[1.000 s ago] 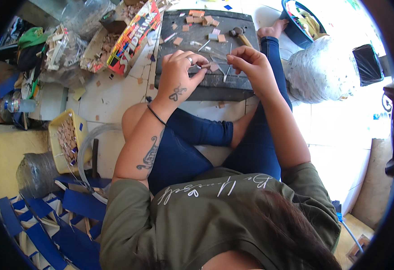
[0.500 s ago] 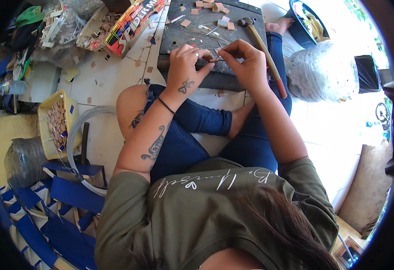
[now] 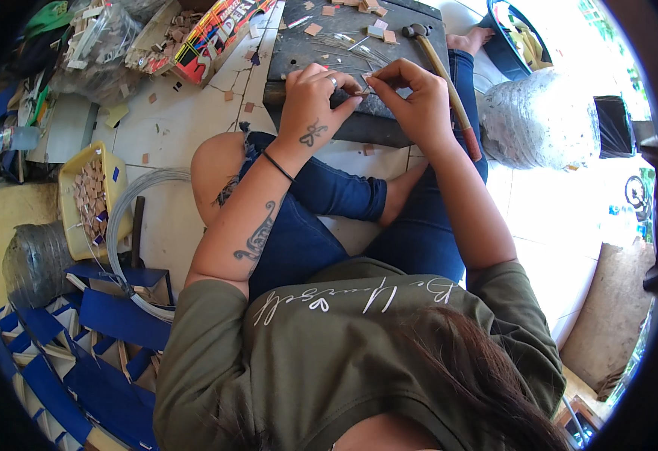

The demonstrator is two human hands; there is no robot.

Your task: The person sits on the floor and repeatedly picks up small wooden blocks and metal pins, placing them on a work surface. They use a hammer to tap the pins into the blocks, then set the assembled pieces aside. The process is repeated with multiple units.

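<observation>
And here you are, both hands meeting over the near edge of the low, black, rectangular tabletop (image 3: pixel 299 51). Your left hand (image 3: pixel 320 96), ringed finger bent, has its grip pinching a small, flat brown piece (image 3: pixel 359 93) between thumb and forefinger, its edge poking out toward the other side, presumably so your right can get at it. Your right hand (image 3: pixel 418 96) comes in close: thumb and forefinger pressed together around a thin, pale sliver (image 3: pixel 367 83), too small to identify. Whether the two pieces touch, I can't tell. Fingertips only, likely because the parts are so tiny.

Beyond them, thin silvery metal wires (image 3: pixel 359 49) lie loose mid-tabletop, within easy reach, it seems. Square tan wooden tiles (image 3: pixel 313 29) are scattered toward the far edge. And along the right edge, a hammer with a dark head and red-ended wooden handle (image 3: pixel 449 93), its handle overhanging, probably parked there for quick grabbing.
</observation>
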